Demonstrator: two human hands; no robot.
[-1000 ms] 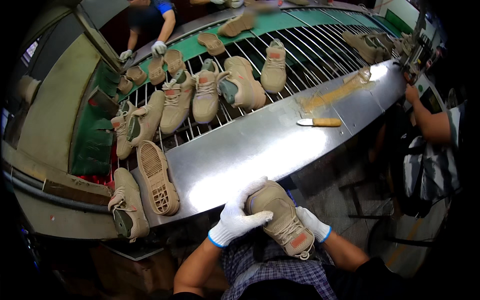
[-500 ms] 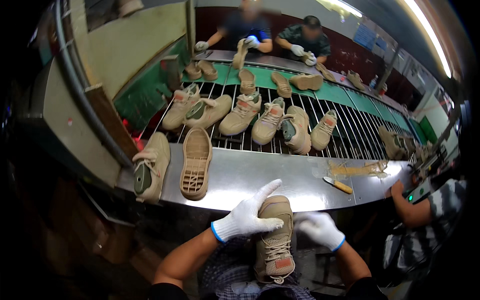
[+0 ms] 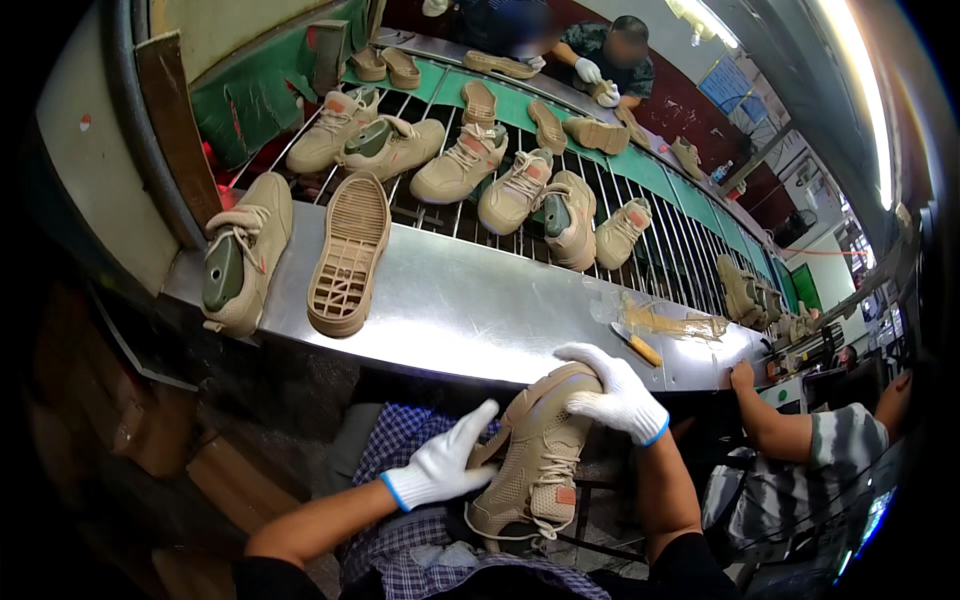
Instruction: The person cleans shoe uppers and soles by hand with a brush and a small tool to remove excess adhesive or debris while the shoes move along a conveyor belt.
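Note:
A beige lace-up sneaker point(image 3: 545, 450) with a mesh upper is tilted over my lap, its toe up and away from me. Along its left side runs a tan sole point(image 3: 520, 405); I cannot tell how closely the two are joined. My right hand point(image 3: 618, 398), in a white knit glove, wraps over the toe end and grips the shoe. Against the sole's left edge is my gloved left hand point(image 3: 445, 462), its thumb and finger stretched apart. On the metal ledge, a loose tan sole point(image 3: 348, 255) leans beside another beige sneaker point(image 3: 247, 250) holding a green last.
Several beige shoes point(image 3: 460, 165) rest on the metal roller rack point(image 3: 690, 235) beyond the ledge point(image 3: 450, 290). A yellow-handled knife point(image 3: 638, 345) lies by brown tape. Across the rack a person point(image 3: 608, 60) handles a shoe part; another person's arm point(image 3: 775, 425) is at right.
The sneaker has rolled so its side and sole show. My right hand has come onto the toe, and my left has shifted down to the sole's edge. The view has turned.

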